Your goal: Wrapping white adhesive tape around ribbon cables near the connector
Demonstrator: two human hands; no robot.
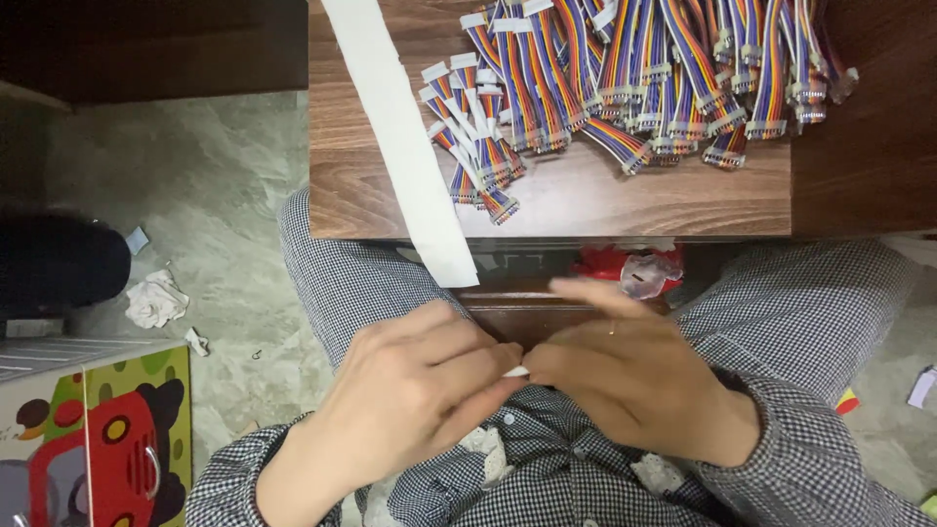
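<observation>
head view: small white paper scrap (515, 372) is pinched between left hand (415, 390) and right hand (625, 376); rainbow ribbon cables (634, 78) are heaped on brown wooden table (586, 200).

Both hands' fingers (488, 376) pinch a small white piece (515, 372).

Left hand (415, 390) and right hand (625, 366) meet fingertip to fingertip over the lap, fingers pinched together, checked sleeves at both wrists

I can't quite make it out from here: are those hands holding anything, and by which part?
Yes: a small white piece, pinched between the fingertips of the left hand and right hand. Only its tip shows, so which part cannot be told.
</observation>
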